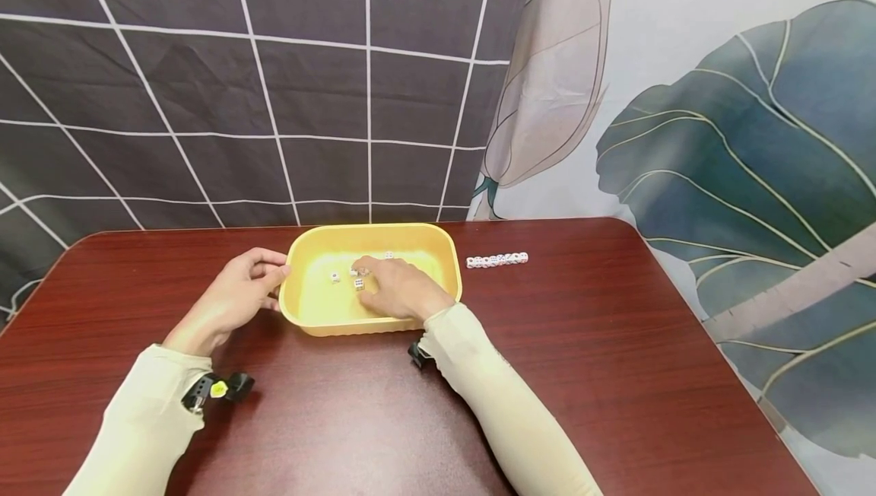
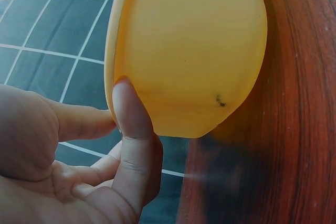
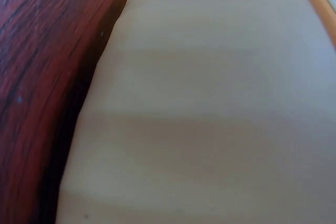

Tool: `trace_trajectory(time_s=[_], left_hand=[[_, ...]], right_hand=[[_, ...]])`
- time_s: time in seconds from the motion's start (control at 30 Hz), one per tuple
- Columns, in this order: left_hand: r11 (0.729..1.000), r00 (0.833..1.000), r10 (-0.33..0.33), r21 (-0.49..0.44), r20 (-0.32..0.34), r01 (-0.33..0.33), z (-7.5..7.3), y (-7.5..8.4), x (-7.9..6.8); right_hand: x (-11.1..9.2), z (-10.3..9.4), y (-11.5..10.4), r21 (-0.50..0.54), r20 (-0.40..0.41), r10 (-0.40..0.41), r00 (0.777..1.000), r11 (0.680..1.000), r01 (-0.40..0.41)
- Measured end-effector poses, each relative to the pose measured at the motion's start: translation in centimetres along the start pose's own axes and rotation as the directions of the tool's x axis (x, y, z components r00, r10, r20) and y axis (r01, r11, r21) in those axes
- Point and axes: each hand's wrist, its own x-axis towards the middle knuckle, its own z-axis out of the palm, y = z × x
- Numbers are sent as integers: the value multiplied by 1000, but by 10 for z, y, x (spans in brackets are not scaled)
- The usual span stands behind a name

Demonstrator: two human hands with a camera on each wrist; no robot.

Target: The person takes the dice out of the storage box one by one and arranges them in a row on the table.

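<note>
A yellow plastic basin stands on the table, with several white dice inside. My left hand is at its left end; in the left wrist view, thumb and finger pinch the basin near the rim. My right hand reaches over the near wall into the basin, its fingertips down at the dice, thumb and fingers apart. One die lies between them, while another die sits to the left and a third die lies behind the hand. The right wrist view shows only the basin's outer wall.
A straight row of white dice lies on the red-brown wooden table, right of the basin. Behind the table hang a dark grid-patterned cloth and a leaf-printed cloth.
</note>
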Motion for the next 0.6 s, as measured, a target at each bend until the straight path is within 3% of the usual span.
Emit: trace_trajectory(time_s=[0.23,0.6], left_hand=[[1000,1000,-2,0,4,2,0,-1,1],[1000,1000,-6,-5,10,6,1,0,0]], right_hand=[[2,1,6,-10,-87,-58,994,998,58],[4,0,8,4,-69,-40,997,999,40]])
